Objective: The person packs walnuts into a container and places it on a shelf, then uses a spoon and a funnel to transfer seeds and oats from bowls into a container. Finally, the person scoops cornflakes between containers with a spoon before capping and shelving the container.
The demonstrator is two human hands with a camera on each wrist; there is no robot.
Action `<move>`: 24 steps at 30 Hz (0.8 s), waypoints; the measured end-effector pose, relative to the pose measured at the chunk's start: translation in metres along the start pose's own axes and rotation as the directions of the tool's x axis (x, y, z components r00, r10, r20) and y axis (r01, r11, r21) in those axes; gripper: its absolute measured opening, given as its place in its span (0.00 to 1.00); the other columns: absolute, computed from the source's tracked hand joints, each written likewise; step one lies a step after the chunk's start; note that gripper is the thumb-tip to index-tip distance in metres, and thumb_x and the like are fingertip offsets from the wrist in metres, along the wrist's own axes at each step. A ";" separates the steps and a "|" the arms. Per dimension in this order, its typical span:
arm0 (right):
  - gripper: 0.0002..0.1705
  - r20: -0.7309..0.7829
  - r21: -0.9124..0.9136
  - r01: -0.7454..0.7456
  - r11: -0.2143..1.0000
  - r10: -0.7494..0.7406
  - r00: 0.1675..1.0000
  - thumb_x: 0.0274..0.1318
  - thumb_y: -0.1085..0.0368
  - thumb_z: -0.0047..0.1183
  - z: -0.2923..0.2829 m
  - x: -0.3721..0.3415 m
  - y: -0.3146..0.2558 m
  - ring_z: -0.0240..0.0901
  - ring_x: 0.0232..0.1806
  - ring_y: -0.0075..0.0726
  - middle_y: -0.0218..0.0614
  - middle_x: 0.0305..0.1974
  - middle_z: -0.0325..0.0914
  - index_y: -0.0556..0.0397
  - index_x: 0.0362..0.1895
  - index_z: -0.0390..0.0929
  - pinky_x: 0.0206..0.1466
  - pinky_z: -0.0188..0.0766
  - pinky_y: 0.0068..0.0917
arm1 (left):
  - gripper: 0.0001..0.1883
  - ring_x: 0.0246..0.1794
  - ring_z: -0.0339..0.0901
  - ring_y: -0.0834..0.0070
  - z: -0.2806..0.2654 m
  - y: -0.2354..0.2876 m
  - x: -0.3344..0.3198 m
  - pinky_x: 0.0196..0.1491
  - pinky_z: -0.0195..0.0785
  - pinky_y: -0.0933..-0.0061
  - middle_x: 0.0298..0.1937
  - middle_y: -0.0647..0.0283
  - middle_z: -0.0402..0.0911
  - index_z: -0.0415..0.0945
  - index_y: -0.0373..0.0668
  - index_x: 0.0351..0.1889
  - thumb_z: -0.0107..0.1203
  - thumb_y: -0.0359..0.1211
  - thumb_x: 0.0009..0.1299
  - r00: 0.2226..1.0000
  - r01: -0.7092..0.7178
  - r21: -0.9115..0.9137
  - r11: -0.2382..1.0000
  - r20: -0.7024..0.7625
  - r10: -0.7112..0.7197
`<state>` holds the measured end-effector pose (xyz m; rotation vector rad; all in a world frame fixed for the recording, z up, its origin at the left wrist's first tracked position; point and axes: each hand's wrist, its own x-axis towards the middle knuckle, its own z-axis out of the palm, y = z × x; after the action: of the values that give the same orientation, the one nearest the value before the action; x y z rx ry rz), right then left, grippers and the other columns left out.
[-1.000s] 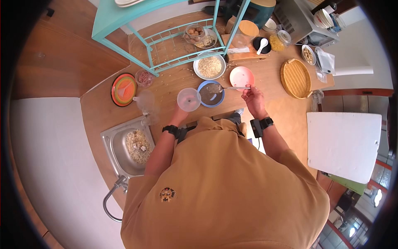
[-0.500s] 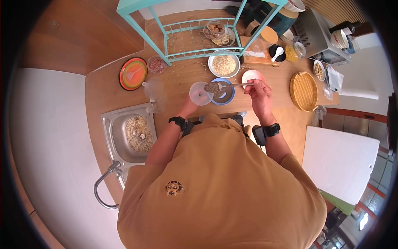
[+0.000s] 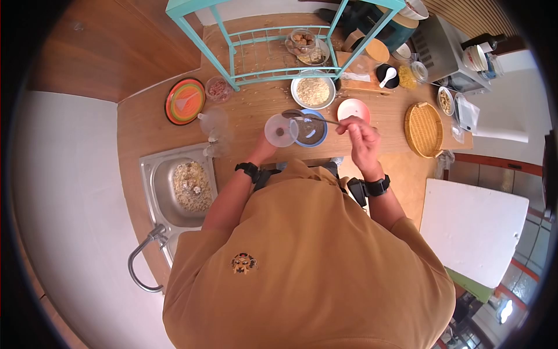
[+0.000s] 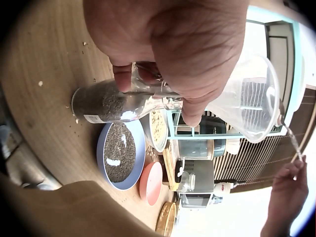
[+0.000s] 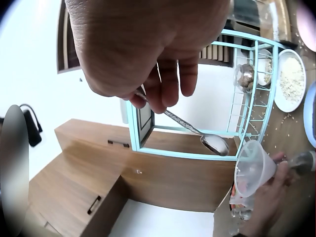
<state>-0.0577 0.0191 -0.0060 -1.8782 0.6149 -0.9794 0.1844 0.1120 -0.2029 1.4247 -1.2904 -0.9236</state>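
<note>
Holding a clear bottle (image 4: 88, 101) of dark grains (image 4: 111, 106) beside a blue bowl (image 4: 140, 148) of dark grains, left fingers (image 4: 122, 81) curl below a funnel (image 4: 247, 98); right fingers (image 5: 169, 89) pinch a shiny spoon (image 5: 216, 143).

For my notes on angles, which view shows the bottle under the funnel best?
The left wrist view: most of the bottle shows, label and dark contents included. Right wrist catches only part at the edge; from the head, the funnel largely hides it.

Glossy metal spoon (image 5: 216, 144); translucent plastic funnel (image 5: 250, 168); clear glossy bottle (image 4: 111, 102); wood-grain counter (image 4: 44, 64).
</note>
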 end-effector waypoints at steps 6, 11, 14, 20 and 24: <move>0.17 -0.359 0.469 -0.332 0.818 0.521 0.775 0.67 0.57 0.45 -0.019 -0.039 0.092 0.69 0.30 0.23 0.30 0.27 0.74 0.59 0.40 0.76 0.38 0.68 0.23 | 0.15 0.45 0.77 0.69 -0.001 0.017 0.000 0.47 0.70 0.69 0.45 0.59 0.80 0.76 0.42 0.46 0.60 0.33 0.62 1.000 -0.005 0.101 0.995 -0.018 0.007; 0.16 -0.321 0.470 -0.488 0.735 0.658 0.681 0.66 0.58 0.45 -0.018 -0.089 0.156 0.73 0.30 0.22 0.33 0.29 0.79 0.59 0.40 0.78 0.35 0.71 0.21 | 0.13 0.45 0.77 0.69 -0.005 0.026 0.000 0.47 0.70 0.69 0.45 0.59 0.80 0.76 0.42 0.44 0.60 0.33 0.62 0.999 0.040 0.111 0.993 0.013 -0.042; 0.17 -0.279 0.472 -0.534 0.702 0.693 0.665 0.66 0.58 0.46 -0.012 -0.106 0.168 0.75 0.33 0.23 0.34 0.33 0.80 0.59 0.43 0.78 0.36 0.72 0.21 | 0.13 0.46 0.76 0.69 -0.004 0.022 -0.001 0.48 0.70 0.68 0.45 0.59 0.79 0.76 0.42 0.44 0.60 0.33 0.62 1.000 0.006 0.145 0.989 0.025 -0.009; 0.16 -0.140 0.659 -0.549 0.514 0.801 0.583 0.64 0.57 0.48 0.005 -0.122 0.188 0.76 0.37 0.25 0.35 0.38 0.81 0.55 0.48 0.76 0.39 0.73 0.23 | 0.13 0.48 0.75 0.67 -0.003 0.016 -0.001 0.50 0.69 0.66 0.47 0.59 0.79 0.76 0.43 0.44 0.61 0.33 0.62 1.000 0.002 0.124 0.992 0.022 -0.005; 0.15 -0.010 0.783 -0.518 0.344 0.840 0.543 0.63 0.58 0.50 0.017 -0.129 0.206 0.75 0.37 0.25 0.33 0.39 0.80 0.52 0.49 0.75 0.40 0.73 0.25 | 0.13 0.48 0.75 0.67 -0.002 0.017 0.001 0.50 0.69 0.66 0.46 0.59 0.78 0.76 0.43 0.44 0.61 0.33 0.62 0.999 -0.025 0.144 0.989 0.036 0.020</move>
<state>-0.1209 0.0261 -0.2411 -0.5221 1.0171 -0.8175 0.1822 0.1122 -0.1861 1.5085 -1.4203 -0.8569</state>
